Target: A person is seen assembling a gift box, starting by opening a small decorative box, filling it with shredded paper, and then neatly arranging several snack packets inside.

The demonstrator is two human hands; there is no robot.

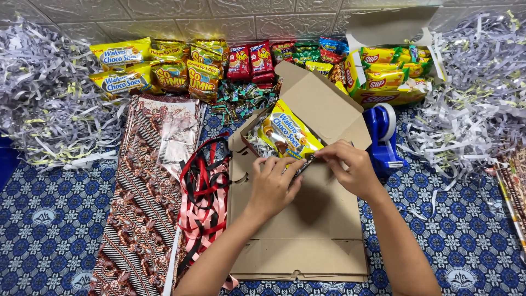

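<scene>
A flat cardboard box (298, 219) lies open on the patterned blue cloth (49, 219), its lid flap raised at the far end. Heaps of shredded paper (46, 93) flank the box far left and far right. Left of the box lie a brown patterned wrapping sheet (145, 192) and a tangle of red, black and pink ribbons (204, 192). Just right of the box stands a blue tape dispenser (383, 137). Inside the box's far end rests a yellow snack packet (290, 134). Over the box, the left hand (271, 183) and right hand (350, 167) both pinch a small dark wrapper (304, 163) between curled fingertips, just near of the packet.
</scene>
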